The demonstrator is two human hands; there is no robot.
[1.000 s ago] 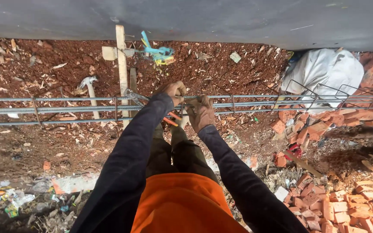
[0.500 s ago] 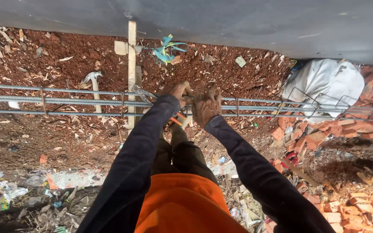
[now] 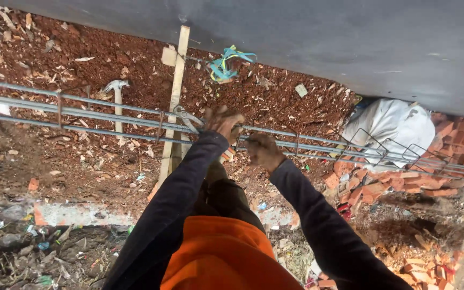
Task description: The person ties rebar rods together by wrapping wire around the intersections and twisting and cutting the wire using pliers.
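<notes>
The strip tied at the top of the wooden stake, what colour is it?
Light blue strip, seen in the head view.

- Long steel bars (image 3: pixel 81 110) are crossing in front of me, leaving narrow gaps.
- A wooden stake (image 3: pixel 175 96) is standing just beside my left hand (image 3: pixel 222 122).
- Wire stirrups (image 3: pixel 382 147) are crowding the space beyond my right hand (image 3: pixel 261 151).

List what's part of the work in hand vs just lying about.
In hand: left hand holding a metal tool at the rebar cage; right hand gripping a bar; wire stirrups.

Lying about: hammer, wooden stake, blue strap, white sack, broken bricks, litter.
</notes>
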